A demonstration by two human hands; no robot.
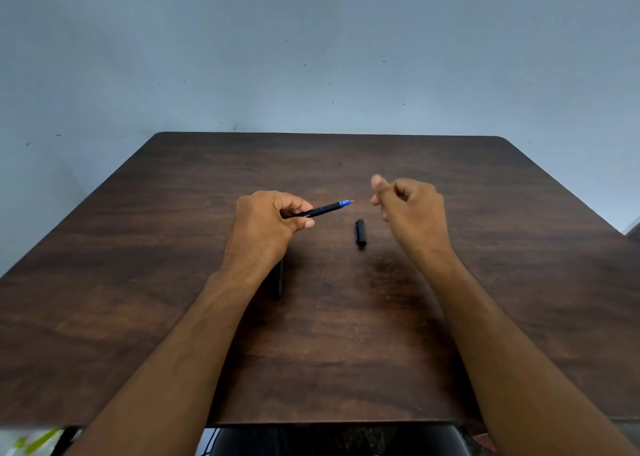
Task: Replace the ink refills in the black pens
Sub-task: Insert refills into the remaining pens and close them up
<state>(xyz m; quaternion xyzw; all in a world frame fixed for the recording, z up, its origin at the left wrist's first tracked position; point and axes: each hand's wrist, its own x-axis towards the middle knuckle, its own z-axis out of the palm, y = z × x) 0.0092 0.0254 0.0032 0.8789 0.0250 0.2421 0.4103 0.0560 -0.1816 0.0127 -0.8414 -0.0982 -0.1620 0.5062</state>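
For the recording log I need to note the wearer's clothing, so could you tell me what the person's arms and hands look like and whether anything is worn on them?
Both forearms are bare right to the bottom of the frame: no sleeves show. The left hand and the right hand wear no gloves, and no rings, watch, bracelets or markings are visible on either hand or wrist.

A single head-worn view looks forward and down from above the table's near edge, close over it, toward the wall behind.
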